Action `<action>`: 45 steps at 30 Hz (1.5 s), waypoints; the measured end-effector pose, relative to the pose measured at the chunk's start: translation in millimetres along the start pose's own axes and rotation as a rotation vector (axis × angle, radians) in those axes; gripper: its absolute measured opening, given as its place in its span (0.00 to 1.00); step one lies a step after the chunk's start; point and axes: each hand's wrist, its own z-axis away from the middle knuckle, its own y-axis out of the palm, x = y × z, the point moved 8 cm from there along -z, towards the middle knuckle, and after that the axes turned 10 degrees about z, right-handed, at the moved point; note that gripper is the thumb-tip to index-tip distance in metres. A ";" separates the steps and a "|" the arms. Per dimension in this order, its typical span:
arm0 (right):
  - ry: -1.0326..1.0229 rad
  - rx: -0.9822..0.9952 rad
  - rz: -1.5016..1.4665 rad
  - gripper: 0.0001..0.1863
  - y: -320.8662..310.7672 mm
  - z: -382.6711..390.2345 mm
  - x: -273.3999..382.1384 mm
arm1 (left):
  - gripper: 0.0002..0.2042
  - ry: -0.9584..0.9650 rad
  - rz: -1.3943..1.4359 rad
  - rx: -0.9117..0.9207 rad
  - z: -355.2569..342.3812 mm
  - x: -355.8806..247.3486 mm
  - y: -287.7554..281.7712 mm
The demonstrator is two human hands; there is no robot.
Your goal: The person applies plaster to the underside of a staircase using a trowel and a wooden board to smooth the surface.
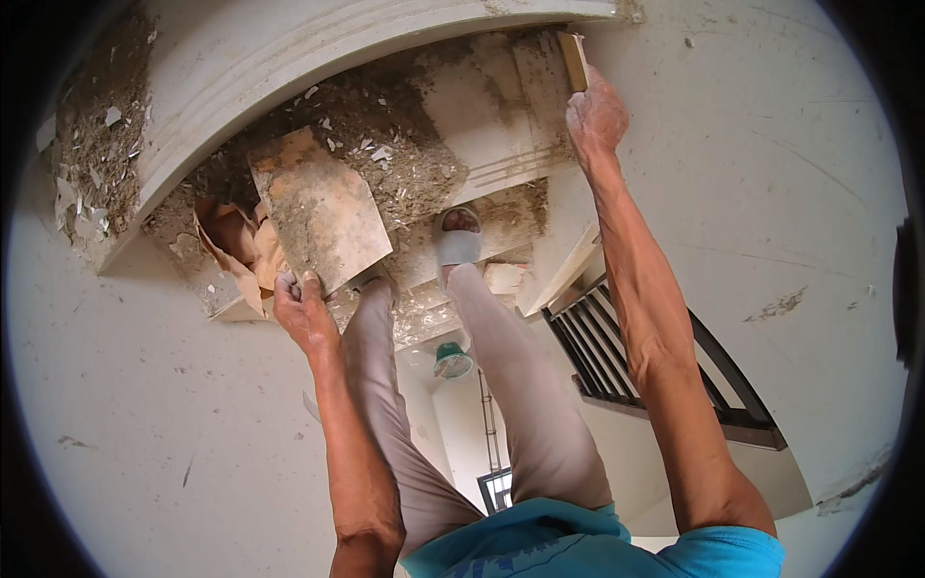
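Note:
My left hand (306,310) grips the near edge of a dirty tan rectangular board (323,207), smeared with grime. Crumpled brown paper (227,231) lies beside and partly under the board, close to my left fingers. At the upper right, my right hand (596,116) is closed on a short light wooden piece (573,60) held upright near the end of a step. Around the board, the stair surface (414,135) is covered in grit, dust and pale flakes.
My legs and sandaled foot (461,241) are on the steps below. White walls flank the stairs, with a curved step edge (289,58) above. Lower down are a black railing (597,347), a stairwell drop, a green bucket (453,359) and more debris (96,144) at the far left.

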 end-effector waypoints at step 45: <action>-0.009 0.080 0.131 0.17 -12.0 53.4 -6.0 | 0.03 -0.002 0.012 -0.008 1.8 -0.3 4.3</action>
